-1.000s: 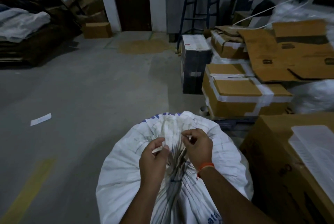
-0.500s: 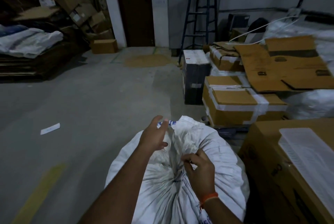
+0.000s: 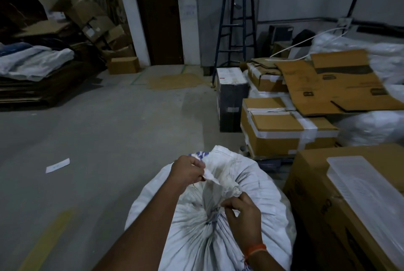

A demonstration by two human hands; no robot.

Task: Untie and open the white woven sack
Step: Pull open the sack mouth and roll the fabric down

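Both hands are pinching the bunched-up top of the sack (image 3: 196, 238): left hand (image 3: 187, 172) grip closed on the far edge, right hand (image 3: 244, 216) closed near the knot (image 3: 213, 220).

Dim storeroom or warehouse, judged by the contents: bare concrete floor (image 3: 109, 139) with a yellow painted line (image 3: 48, 238), taped cardboard boxes (image 3: 284, 133) stacked at the right, flattened cardboard (image 3: 336, 87) laid over them, more cartons (image 3: 91, 23) heaped at the left, a blue stepladder (image 3: 237, 30) against the grey wall.
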